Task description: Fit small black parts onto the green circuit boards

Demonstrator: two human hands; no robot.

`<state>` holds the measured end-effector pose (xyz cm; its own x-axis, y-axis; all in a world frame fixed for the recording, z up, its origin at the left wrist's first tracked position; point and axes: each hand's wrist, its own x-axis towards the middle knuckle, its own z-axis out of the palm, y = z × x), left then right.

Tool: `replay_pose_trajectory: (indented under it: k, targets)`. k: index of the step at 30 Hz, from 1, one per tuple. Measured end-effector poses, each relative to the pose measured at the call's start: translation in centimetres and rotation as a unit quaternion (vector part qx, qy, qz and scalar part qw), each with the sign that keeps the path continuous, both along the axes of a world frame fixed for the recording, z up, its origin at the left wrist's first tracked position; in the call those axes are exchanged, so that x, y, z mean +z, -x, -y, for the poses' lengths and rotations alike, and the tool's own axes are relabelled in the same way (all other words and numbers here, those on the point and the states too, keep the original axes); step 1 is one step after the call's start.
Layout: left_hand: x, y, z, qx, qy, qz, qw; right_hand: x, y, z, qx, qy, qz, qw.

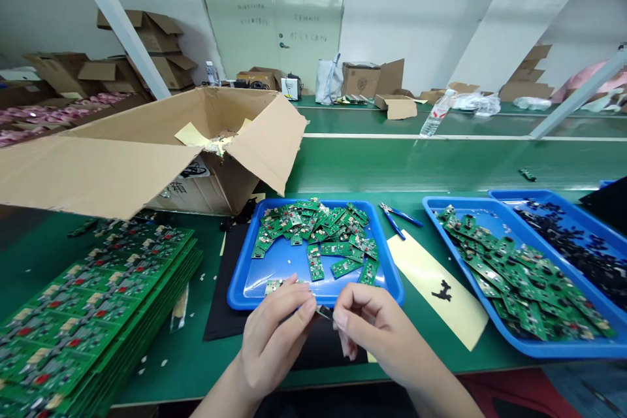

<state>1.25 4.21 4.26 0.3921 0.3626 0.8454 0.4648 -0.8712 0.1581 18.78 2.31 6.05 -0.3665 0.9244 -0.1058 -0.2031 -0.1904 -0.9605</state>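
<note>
My left hand [277, 333] and my right hand [372, 333] meet just in front of the near rim of a blue tray [240, 290]. Both pinch a small circuit board piece [324, 311] between their fingertips; only a sliver of it shows. The tray holds several small green circuit boards [318, 232]. A black mat [225, 294] lies under the tray and my hands.
A stack of large green board panels [83, 313] lies at the left. An open cardboard box [147, 150] stands behind it. Blue-handled cutters [398, 215] and a yellow strip [435, 287] lie right of the tray. Two more blue trays [548, 346] sit at the right.
</note>
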Motion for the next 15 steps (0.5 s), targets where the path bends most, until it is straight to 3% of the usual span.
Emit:
replay_pose_trajectory:
  k: [3, 8, 12, 15]
  targets:
    - [0.2, 0.0, -0.1, -0.009, 0.009, 0.005, 1.0, -0.1, -0.3, -0.2, 0.007, -0.011, 0.041, 0.999]
    - [0.3, 0.3, -0.2, -0.035, 0.022, -0.018, 0.999, 0.7, -1.2, -0.7, 0.074, -0.04, 0.108, 0.991]
    - [0.7, 0.1, -0.4, -0.048, 0.056, -0.001, 0.997, 0.9, -1.5, -0.8, 0.072, -0.146, 0.157, 0.974]
    - [1.2, -0.5, -0.2, -0.055, 0.13, 0.04, 0.989, 0.3, -0.9, -0.6, 0.007, -0.263, 0.171, 0.949]
